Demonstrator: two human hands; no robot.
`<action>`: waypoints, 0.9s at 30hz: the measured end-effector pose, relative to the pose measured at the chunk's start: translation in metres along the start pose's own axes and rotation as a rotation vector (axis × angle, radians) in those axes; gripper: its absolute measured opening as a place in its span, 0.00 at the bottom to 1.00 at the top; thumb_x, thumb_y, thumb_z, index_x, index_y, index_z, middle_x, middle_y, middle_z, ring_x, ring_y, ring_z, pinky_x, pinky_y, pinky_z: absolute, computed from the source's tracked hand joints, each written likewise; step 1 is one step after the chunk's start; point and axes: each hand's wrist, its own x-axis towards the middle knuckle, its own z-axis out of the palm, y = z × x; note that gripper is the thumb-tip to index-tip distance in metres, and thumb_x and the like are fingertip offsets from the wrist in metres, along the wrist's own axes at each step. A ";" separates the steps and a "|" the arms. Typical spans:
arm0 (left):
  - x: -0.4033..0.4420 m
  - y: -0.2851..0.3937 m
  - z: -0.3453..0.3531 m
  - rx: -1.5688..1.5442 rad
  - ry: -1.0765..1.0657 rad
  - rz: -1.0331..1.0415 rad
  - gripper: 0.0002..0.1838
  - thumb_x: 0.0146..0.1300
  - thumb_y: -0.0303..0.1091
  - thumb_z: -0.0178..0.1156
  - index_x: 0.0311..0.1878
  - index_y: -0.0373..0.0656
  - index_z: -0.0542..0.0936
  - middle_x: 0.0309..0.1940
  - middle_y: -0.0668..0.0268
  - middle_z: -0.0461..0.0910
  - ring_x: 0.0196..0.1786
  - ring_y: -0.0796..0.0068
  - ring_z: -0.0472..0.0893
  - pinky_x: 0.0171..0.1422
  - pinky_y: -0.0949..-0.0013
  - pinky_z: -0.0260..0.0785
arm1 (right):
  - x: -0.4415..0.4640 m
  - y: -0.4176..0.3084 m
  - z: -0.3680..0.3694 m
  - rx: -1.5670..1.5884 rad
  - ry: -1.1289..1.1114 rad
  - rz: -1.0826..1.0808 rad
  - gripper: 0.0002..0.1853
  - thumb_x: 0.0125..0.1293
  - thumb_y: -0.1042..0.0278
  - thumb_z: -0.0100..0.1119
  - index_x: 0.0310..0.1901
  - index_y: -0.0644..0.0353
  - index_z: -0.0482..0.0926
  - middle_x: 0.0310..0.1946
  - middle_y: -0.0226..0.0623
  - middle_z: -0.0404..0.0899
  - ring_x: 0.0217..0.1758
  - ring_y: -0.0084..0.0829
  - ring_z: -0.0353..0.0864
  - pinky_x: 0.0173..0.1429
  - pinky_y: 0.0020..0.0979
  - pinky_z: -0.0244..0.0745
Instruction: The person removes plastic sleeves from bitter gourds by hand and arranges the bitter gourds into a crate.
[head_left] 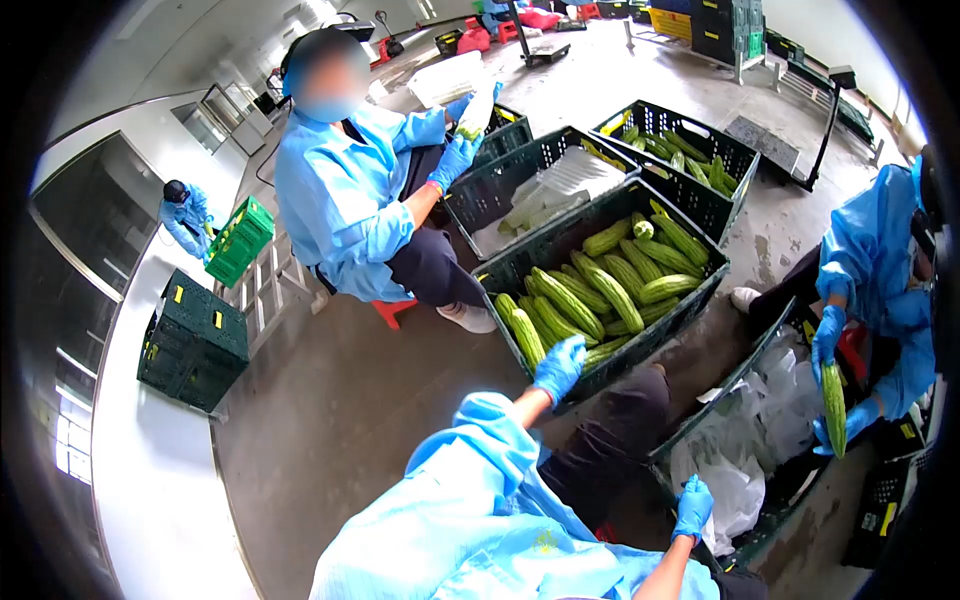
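Observation:
My left hand [560, 368], in a blue glove, is at the near edge of a dark crate [655, 350] full of green bitter gourds [570, 300]. Its fingers are closed beside the nearest gourds; what they hold, if anything, is hidden. Lower right, my right hand [692, 508], also gloved, has its fingers drawn together against clear plastic bags [728, 488] in another dark crate [690, 440]. Whether it grips a bag is too small to tell.
Across the crate a seated person [345, 210] holds a wrapped item [475, 115]. A co-worker at right [880, 270] holds a gourd [834, 410]. More crates [740, 150] stand behind, near a platform scale [765, 145]. Another person [185, 218] handles a green crate [240, 240].

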 end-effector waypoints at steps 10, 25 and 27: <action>0.176 0.106 -0.136 0.106 0.471 0.374 0.41 0.65 0.50 0.60 0.74 0.40 0.55 0.64 0.44 0.68 0.64 0.47 0.71 0.68 0.56 0.63 | 0.005 0.018 0.013 -0.003 0.069 -0.001 0.23 0.73 0.52 0.48 0.35 0.65 0.83 0.24 0.45 0.83 0.23 0.35 0.82 0.30 0.37 0.74; 0.045 0.193 -0.012 0.551 -0.390 0.717 0.46 0.57 0.58 0.61 0.75 0.52 0.55 0.70 0.49 0.61 0.69 0.46 0.64 0.70 0.35 0.52 | -0.002 0.018 0.007 -0.095 0.092 -0.115 0.25 0.72 0.49 0.44 0.33 0.62 0.83 0.32 0.53 0.82 0.36 0.54 0.81 0.41 0.50 0.73; 0.045 0.182 -0.001 0.501 -0.401 0.754 0.45 0.58 0.58 0.61 0.75 0.53 0.56 0.69 0.51 0.62 0.69 0.46 0.64 0.70 0.35 0.52 | 0.004 0.013 0.011 -0.089 0.085 -0.109 0.25 0.72 0.49 0.44 0.33 0.62 0.83 0.32 0.54 0.82 0.37 0.55 0.81 0.42 0.50 0.73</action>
